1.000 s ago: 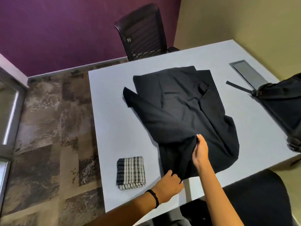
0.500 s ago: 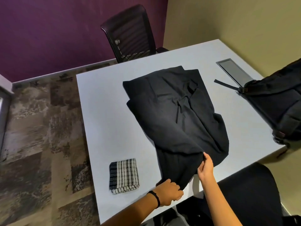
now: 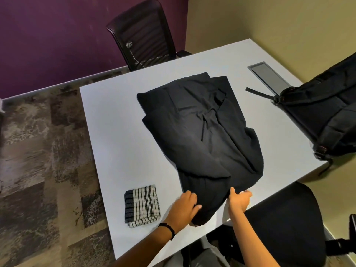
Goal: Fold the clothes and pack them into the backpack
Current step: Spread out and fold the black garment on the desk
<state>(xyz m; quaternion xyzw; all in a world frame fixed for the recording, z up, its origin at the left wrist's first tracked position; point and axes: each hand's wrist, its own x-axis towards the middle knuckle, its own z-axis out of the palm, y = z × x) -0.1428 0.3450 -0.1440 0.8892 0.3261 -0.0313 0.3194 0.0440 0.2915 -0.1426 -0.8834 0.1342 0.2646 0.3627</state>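
A large black garment (image 3: 200,132) lies partly folded across the middle of the white table (image 3: 107,132), its near end reaching toward the front edge. My left hand (image 3: 184,206) grips the left side of that near end. My right hand (image 3: 238,200) holds the right side of the same end, fingers tucked under the cloth. A folded black-and-white checked cloth (image 3: 142,205) rests to the left of my hands. The black backpack (image 3: 325,112) sits at the table's right edge, a strap trailing onto the tabletop.
A grey cable hatch (image 3: 267,77) is set into the table at the back right. A black mesh chair (image 3: 142,33) stands behind the table. Another black chair (image 3: 285,218) is just in front, under my right arm. Patterned carpet covers the floor to the left.
My right hand has slid down the garment to its near end, level with my left hand. The upper fold of the garment has been drawn inward and lies narrower. The camera shifted.
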